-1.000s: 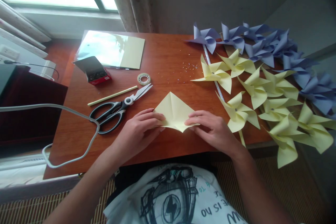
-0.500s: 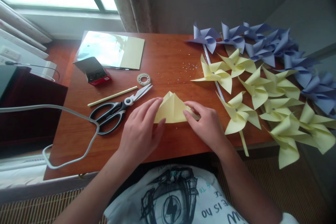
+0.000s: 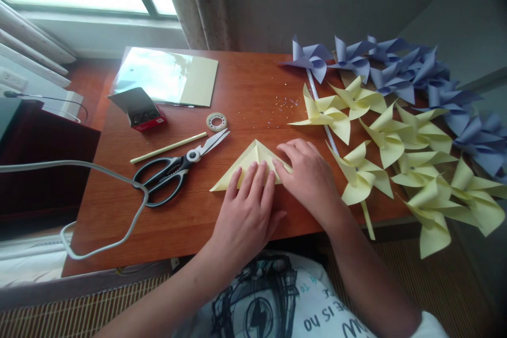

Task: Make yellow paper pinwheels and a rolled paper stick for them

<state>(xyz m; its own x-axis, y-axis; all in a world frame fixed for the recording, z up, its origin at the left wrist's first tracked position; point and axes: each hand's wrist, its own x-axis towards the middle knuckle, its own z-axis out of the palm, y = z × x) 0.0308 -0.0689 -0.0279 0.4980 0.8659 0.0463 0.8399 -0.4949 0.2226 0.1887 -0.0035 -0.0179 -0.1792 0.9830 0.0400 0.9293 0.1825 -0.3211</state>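
Note:
A yellow sheet of paper (image 3: 256,156), folded into a triangle, lies on the table with its peak pointing away from me. A crease runs down its middle. My left hand (image 3: 247,203) rests flat on its lower middle, fingers stretched out and slightly spread. At the paper's right side my right hand (image 3: 309,177) is curled, its thumb on the edge; the right corner is hidden beneath it. Left of the paper lie open-bladed scissors (image 3: 182,163) with black handles, a yellow paper stick (image 3: 168,148) and a roll of tape (image 3: 216,122).
Yellow pinwheels (image 3: 358,171) and purple pinwheels (image 3: 311,57) crowd the right side of the table (image 3: 190,232). A small red box (image 3: 148,119) stands open near a shiny-covered stack of paper (image 3: 202,82). A grey cable (image 3: 134,222) loops over the left edge. Tiny scraps lie behind the paper.
My left hand has moved right and down from the paper's left side onto its lower middle. The paper now lies flatter as a wide triangle, its left corner exposed. My right hand has shifted slightly.

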